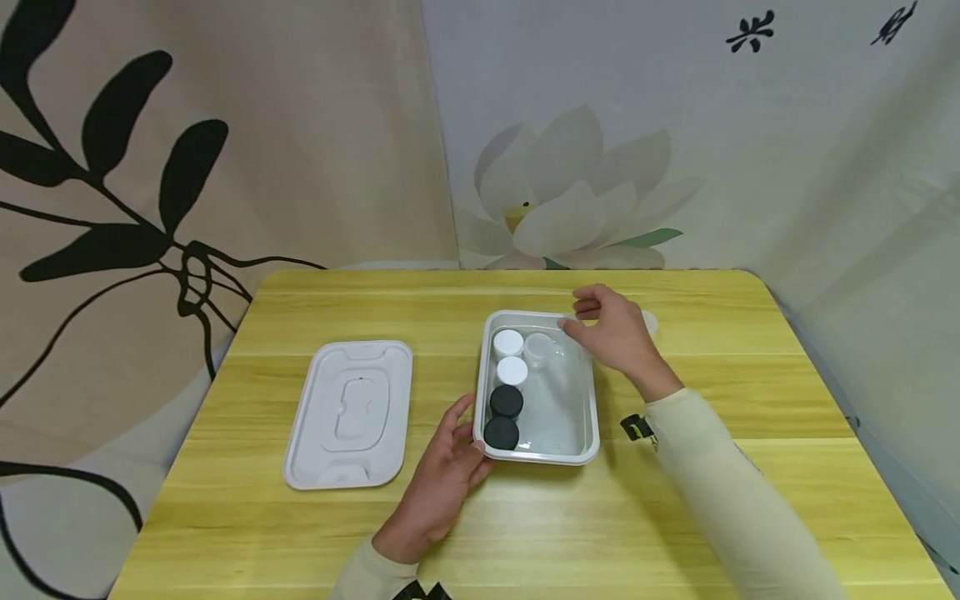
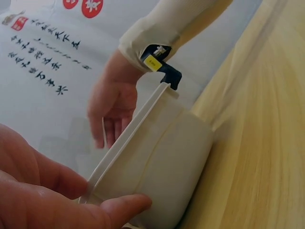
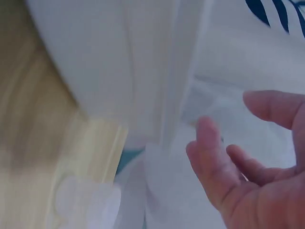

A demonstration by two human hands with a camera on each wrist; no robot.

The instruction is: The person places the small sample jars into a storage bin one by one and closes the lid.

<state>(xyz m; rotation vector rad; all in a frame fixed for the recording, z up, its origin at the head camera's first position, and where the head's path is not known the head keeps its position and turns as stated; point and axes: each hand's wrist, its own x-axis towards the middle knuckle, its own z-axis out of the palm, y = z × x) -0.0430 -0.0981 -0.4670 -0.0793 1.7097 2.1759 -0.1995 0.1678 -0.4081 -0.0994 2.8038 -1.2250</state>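
Observation:
A white rectangular plastic tub (image 1: 558,457) sits uncovered on the wooden table. My left hand (image 1: 442,479) holds its near-left corner, the thumb by the rim and the other fingers along the left side. In the left wrist view, a digit (image 2: 128,207) lies against the outer wall. Down the tub's left side run two white round lids (image 1: 512,371) and two black round lids (image 1: 506,402). A translucent white round piece (image 1: 538,350) stands beside the far white one. Over the far right corner is my right hand (image 1: 611,329), fingers loosely bent, holding nothing.
A white rectangular lid (image 1: 348,415) lies flat on the table (image 1: 255,433) left of the tub. Just behind the right hand is a small whitish round thing (image 1: 649,322), partly hidden. Patterned cloth (image 1: 337,125) hangs behind the table.

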